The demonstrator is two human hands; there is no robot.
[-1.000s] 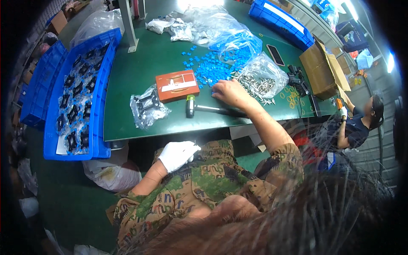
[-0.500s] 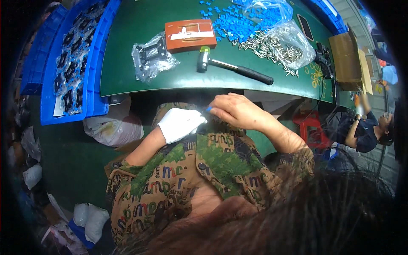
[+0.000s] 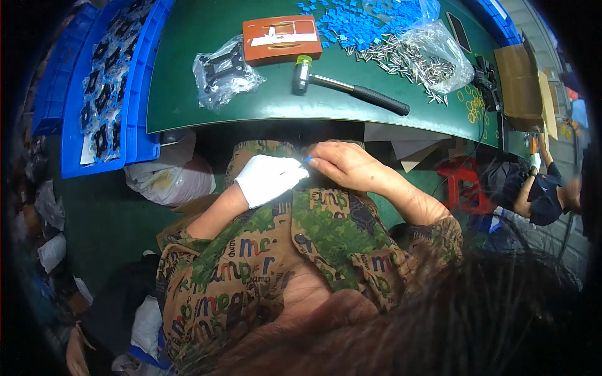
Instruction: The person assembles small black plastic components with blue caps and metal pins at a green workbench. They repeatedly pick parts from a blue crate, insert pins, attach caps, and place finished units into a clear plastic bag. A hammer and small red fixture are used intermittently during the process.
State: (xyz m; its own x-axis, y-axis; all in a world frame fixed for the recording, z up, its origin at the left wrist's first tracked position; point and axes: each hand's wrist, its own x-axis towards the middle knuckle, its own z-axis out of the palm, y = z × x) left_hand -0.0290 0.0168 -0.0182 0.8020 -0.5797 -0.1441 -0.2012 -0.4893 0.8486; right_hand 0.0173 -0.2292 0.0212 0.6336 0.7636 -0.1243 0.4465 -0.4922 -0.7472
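My left hand, in a white glove, is closed in front of my belly, below the table's near edge. Whatever its fingers hold is hidden. Close against it is my bare right hand, its thumb and forefinger pinching a small blue piece. The fingertips of both hands nearly meet there. Small blue pieces like that one lie heaped at the back of the green table, beside a spread of silvery metal pins.
A mallet, an orange-brown box and a bagged black part are on the table. Yellow rings, a phone and a cardboard box stand right. A blue crate holds bagged parts. A person works far right.
My hands stay together with little visible movement. The view has shifted slightly, so the table's things sit higher in it. The person at the far right has moved their arms.
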